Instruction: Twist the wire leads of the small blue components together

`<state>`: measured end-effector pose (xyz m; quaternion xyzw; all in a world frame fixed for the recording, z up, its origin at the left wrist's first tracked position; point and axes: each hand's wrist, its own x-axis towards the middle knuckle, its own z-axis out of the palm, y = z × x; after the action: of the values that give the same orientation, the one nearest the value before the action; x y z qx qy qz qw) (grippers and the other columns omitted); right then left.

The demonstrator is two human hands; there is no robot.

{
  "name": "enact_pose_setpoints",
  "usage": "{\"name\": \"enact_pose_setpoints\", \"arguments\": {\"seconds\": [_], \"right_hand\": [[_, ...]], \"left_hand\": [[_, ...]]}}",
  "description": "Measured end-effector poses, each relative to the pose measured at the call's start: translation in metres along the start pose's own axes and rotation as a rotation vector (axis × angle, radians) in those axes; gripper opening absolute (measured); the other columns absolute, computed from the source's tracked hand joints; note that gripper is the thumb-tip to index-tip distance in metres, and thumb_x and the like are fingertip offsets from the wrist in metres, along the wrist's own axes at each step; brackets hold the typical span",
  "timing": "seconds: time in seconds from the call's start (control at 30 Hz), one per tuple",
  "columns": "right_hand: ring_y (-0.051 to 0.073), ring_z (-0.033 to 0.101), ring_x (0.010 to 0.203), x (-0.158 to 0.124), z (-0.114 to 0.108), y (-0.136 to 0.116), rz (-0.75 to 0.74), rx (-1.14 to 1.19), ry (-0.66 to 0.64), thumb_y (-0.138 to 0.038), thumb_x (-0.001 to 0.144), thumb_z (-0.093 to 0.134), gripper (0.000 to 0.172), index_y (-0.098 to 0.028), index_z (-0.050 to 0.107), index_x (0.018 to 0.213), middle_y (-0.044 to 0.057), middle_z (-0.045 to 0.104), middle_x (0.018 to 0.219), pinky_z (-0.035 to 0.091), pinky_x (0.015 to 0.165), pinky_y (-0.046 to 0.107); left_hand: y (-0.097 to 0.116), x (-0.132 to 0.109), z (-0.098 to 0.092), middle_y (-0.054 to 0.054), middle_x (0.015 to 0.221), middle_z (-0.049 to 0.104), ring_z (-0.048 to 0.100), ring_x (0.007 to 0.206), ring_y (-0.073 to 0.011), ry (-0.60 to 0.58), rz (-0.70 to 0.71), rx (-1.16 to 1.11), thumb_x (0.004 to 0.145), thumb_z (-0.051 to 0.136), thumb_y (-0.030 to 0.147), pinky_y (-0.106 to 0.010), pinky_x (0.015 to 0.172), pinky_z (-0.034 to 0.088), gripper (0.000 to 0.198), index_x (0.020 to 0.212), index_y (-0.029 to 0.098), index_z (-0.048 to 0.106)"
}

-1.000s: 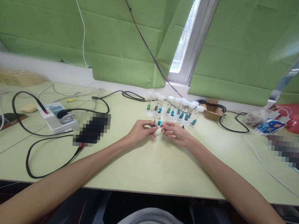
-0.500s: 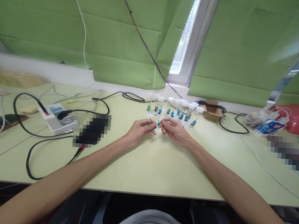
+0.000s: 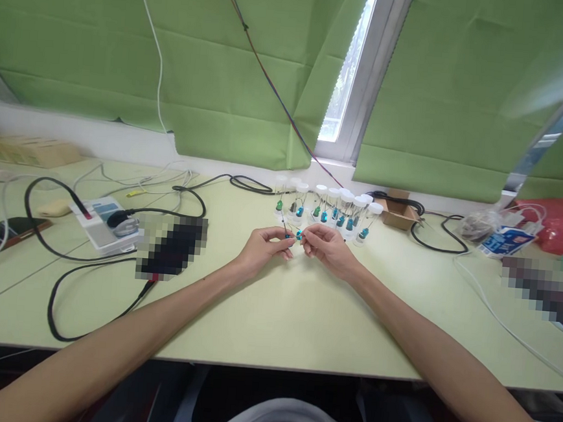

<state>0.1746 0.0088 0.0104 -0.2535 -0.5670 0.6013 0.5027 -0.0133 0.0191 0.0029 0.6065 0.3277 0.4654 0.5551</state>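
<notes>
My left hand (image 3: 263,251) and my right hand (image 3: 326,249) meet over the middle of the pale green table (image 3: 283,315). Both are pinched around small blue electronic parts with thin wire legs (image 3: 293,235), held between the fingertips. A thin lead sticks up from the left hand's pinch. Just behind the hands stands a row of small clear vials with white caps (image 3: 333,206), each holding a blue or green part.
Black cables (image 3: 64,246) loop across the left side around a white power strip (image 3: 103,220) and a blurred-out dark device (image 3: 171,244). A small cardboard box (image 3: 399,212) and bagged items (image 3: 499,231) sit at the back right. Green blinds hang behind.
The hands have stayed together at the same spot, shifting slightly as the fingers work the small parts. Nothing else has moved.
</notes>
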Motion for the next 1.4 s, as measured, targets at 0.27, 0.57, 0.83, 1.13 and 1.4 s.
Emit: {"name": "enact_pose_setpoints", "arguments": {"seconds": [0.27, 0.57, 0.83, 1.13, 1.4], "right_hand": [[0.008, 0.054, 0.057, 0.0003, -0.0005, 0.0036, 0.019, 0.028, 0.023, -0.043, 0.074, 0.075, 0.029, -0.016, 0.066, 0.082, 0.001, 0.065, 0.073, 0.041, 0.053, 0.023], [0.008, 0.053, 0.055, -0.0002, 0.0006, 0.0024, 0.05, 0.055, 0.033, -0.045, 0.076, 0.074, 0.031, -0.015, 0.065, 0.079, 0.001, 0.064, 0.071, 0.041, 0.052, 0.022], [0.008, 0.053, 0.054, 0.0009, -0.0034, 0.0054, 0.066, 0.115, 0.026, -0.042, 0.078, 0.073, 0.028, -0.015, 0.065, 0.08, 0.001, 0.063, 0.069, 0.04, 0.052, 0.022], [0.008, 0.052, 0.055, 0.002, -0.0049, 0.0101, 0.07, 0.176, 0.044, -0.039, 0.078, 0.074, 0.025, -0.015, 0.066, 0.082, 0.001, 0.064, 0.07, 0.041, 0.052, 0.021], [0.008, 0.052, 0.057, 0.0007, -0.0016, 0.0077, 0.079, 0.181, 0.062, -0.037, 0.075, 0.077, 0.026, -0.017, 0.063, 0.081, 0.0, 0.064, 0.071, 0.042, 0.052, 0.021]], "left_hand": [[0.0034, -0.0026, 0.0011, -0.003, 0.071, 0.067, 0.063, 0.055, -0.0151, 0.047, 0.041, 0.108, 0.067, 0.078, 0.041, -0.032, 0.064, 0.053, 0.035, 0.087, 0.014, 0.069], [0.0024, -0.0016, 0.0012, -0.003, 0.072, 0.067, 0.064, 0.055, -0.0154, 0.046, 0.058, 0.126, 0.068, 0.077, 0.04, -0.03, 0.061, 0.052, 0.034, 0.087, 0.013, 0.069], [0.0031, -0.0035, 0.0025, -0.003, 0.069, 0.067, 0.064, 0.055, -0.0157, 0.04, 0.059, 0.13, 0.069, 0.076, 0.039, -0.029, 0.059, 0.052, 0.032, 0.087, 0.014, 0.069], [0.0039, -0.0041, 0.0018, -0.003, 0.067, 0.067, 0.063, 0.054, -0.0154, 0.032, 0.084, 0.128, 0.071, 0.075, 0.038, -0.03, 0.059, 0.052, 0.03, 0.089, 0.014, 0.069], [0.0041, -0.0035, 0.0023, -0.004, 0.076, 0.066, 0.063, 0.056, -0.0147, 0.038, 0.101, 0.096, 0.071, 0.075, 0.038, -0.03, 0.058, 0.053, 0.033, 0.091, 0.014, 0.07]]}}
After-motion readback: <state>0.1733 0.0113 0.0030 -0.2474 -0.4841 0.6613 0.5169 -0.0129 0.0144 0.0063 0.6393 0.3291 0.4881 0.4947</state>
